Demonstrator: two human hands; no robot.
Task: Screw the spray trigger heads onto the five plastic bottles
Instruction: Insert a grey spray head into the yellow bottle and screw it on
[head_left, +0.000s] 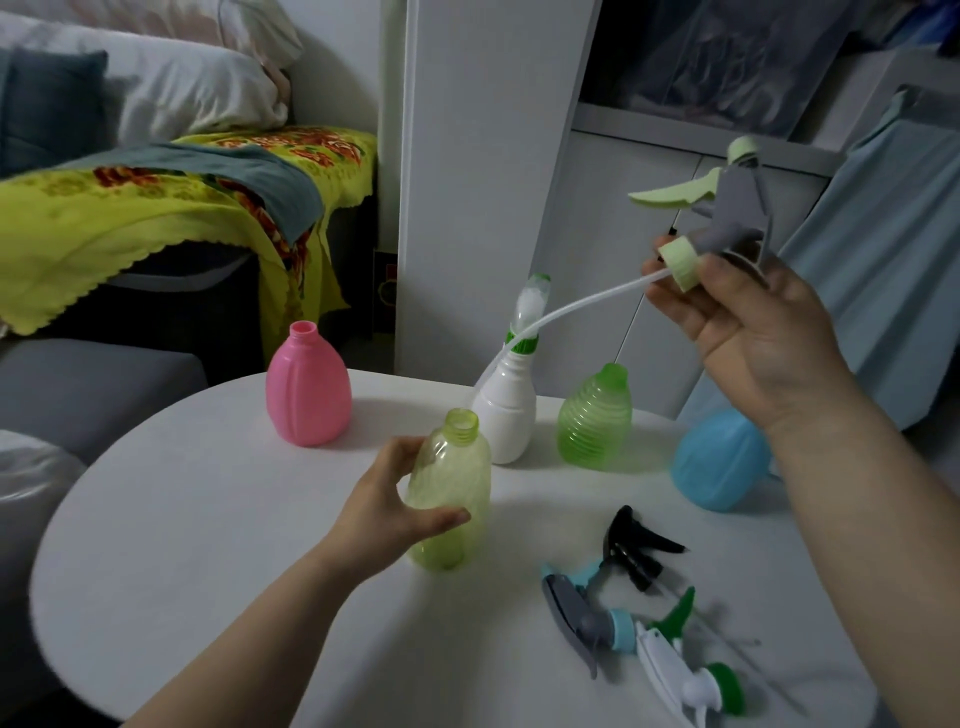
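Note:
My left hand (387, 514) grips an open yellow-green bottle (451, 488) standing on the white round table (208, 519). My right hand (748, 322) holds a grey and light-green trigger head (727, 208) raised above the table, its white dip tube (571, 306) trailing down to the left. Behind stand an open pink bottle (306, 384), a white bottle (506, 410) with a green-collared top, a ribbed green bottle (595, 415) and a blue bottle (719, 462). Three loose trigger heads lie at front right: black (636, 545), grey-blue (587, 618), white-green (685, 670).
A grey sofa (93, 384) with a yellow floral cloth (156, 208) stands to the left of the table. White cabinet panels (483, 156) rise behind it. Light blue fabric (883, 260) hangs at the right.

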